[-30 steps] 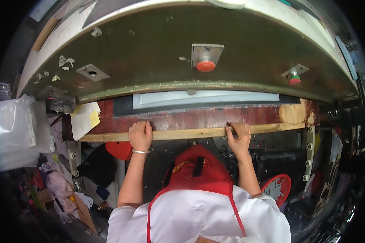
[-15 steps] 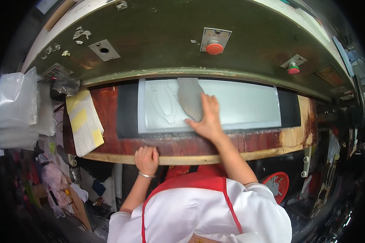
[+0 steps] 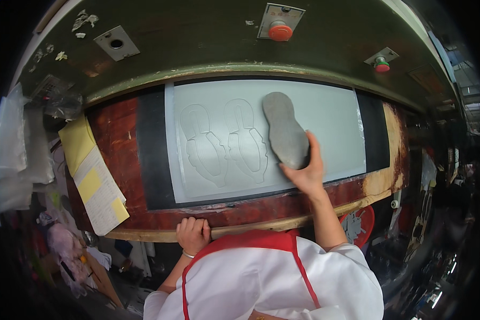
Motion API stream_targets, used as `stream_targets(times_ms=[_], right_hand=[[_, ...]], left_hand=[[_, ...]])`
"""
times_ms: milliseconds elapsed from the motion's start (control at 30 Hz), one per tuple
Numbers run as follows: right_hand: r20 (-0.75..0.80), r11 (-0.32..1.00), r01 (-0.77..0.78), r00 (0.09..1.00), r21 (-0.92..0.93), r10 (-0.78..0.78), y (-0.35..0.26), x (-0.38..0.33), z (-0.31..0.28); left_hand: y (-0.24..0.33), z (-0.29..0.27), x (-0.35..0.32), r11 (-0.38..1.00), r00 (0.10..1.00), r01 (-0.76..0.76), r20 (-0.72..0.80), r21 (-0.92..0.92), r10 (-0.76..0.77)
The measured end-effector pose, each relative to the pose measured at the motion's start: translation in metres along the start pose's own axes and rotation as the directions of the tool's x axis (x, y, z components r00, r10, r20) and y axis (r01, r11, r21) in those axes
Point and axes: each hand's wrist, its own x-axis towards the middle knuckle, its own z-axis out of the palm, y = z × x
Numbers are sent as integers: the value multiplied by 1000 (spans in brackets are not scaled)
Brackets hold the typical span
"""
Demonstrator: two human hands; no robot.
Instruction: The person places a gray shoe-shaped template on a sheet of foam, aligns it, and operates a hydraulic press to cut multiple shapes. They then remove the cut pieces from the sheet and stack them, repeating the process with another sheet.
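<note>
My right hand (image 3: 310, 173) grips the near end of a grey sole-shaped cutting die (image 3: 282, 128), thumb on the left side and fingers on the right. The die lies over or just above a pale grey-green sheet (image 3: 330, 128); whether it touches cannot be told. Left of it, two matching sole outlines (image 3: 247, 141) mark the sheet, side by side, each with an inner shape. My left hand (image 3: 193, 233) rests at the wooden front edge of the table, fingers curled closed, with nothing visible in them.
Beyond the sheet runs a dark green machine beam (image 3: 197, 48) with a red push button (image 3: 280, 32) and a green-and-red one (image 3: 382, 65). Handwritten papers (image 3: 98, 192) lie on the left, near hanging clear plastic bags (image 3: 16, 144). A red tub (image 3: 370, 226) with grey scraps stands below right.
The die has moved right in my right hand, uncovering the second outline. The view has shifted, showing more of the sheet. My left hand stays at the table edge.
</note>
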Motion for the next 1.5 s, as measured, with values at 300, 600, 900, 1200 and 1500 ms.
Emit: stream_targets(times_ms=[300, 600, 900, 1200, 1500], right_hand=[[46, 998, 45, 998, 51, -47, 22, 54, 8], [-654, 991, -5, 751, -137, -87, 33, 242, -85], [-617, 989, 71, 775, -133, -139, 43, 225, -83], [-817, 983, -181, 559, 42, 138, 120, 34, -159], [-802, 877, -38, 387, 479, 455, 173, -36, -264]], left_hand=[[-10, 9, 52, 1000, 998, -15, -61, 8, 15], [-31, 31, 162, 1000, 981, 1, -193, 18, 2], [-35, 32, 226, 998, 977, 10, -213, 69, 5], [-102, 64, 197, 1000, 959, -31, -283, -3, 29], [-77, 57, 195, 982, 900, -109, -405, 155, 163]])
